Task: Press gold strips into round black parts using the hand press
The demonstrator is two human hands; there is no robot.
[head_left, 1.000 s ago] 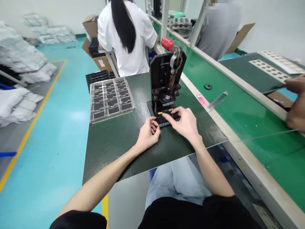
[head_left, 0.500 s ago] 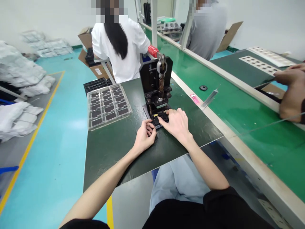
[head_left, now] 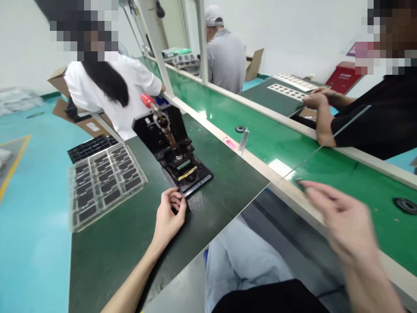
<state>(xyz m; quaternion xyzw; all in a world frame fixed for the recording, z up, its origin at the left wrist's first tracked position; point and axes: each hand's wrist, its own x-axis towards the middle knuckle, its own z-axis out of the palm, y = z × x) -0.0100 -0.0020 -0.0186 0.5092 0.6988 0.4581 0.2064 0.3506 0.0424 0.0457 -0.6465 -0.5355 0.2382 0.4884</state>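
Observation:
A black hand press (head_left: 176, 152) with a red handle stands on the dark green table, a yellow strip (head_left: 188, 173) lying across its base. My left hand (head_left: 171, 213) rests at the press's front left corner, fingers curled; whether it holds anything is hidden. Over the green belt at the right, my right hand (head_left: 339, 213) is blurred, with thumb and forefinger pinched round a small dark piece at the fingertips.
A clear tray (head_left: 106, 182) of dark parts lies left of the press. Black rings (head_left: 405, 205) and a thin metal bundle (head_left: 243, 140) are on the belt side. Other people sit ahead and at the right.
My right hand has left the press and moved right, out over the belt. My left hand stays beside the press. The view has turned to the right.

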